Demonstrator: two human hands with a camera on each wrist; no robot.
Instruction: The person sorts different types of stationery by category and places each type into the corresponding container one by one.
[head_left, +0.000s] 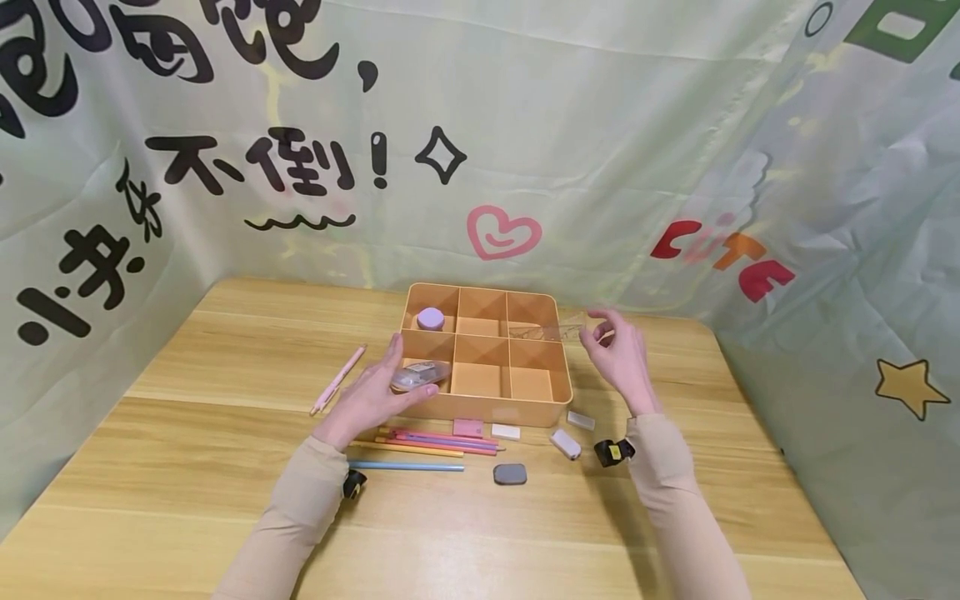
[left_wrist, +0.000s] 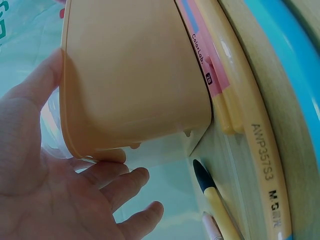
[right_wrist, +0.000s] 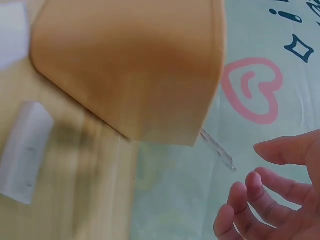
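My left hand (head_left: 371, 392) grips the front left corner of a tan compartment box (head_left: 495, 408), with the thumb over the front rim and the fingers along the left wall. Beside that thumb, a clear-cased correction tape (head_left: 420, 376) sits in the front left compartment. A round purple item (head_left: 431, 318) is in the compartment behind it. Over the back right compartment lies a thin transparent ruler-like piece (head_left: 547, 332), its end jutting past the right wall. My right hand (head_left: 621, 354) hovers just off that end, thumb and fingers apart in the right wrist view.
Several pencils (head_left: 435, 444) and a blue stick (head_left: 408, 466) lie before the box. Close by are a pink block (head_left: 468, 427), white erasers (head_left: 506, 432) and a grey eraser (head_left: 510, 474). Pink pens (head_left: 337, 380) lie at the left. A printed curtain (head_left: 420, 250) hangs behind the table.
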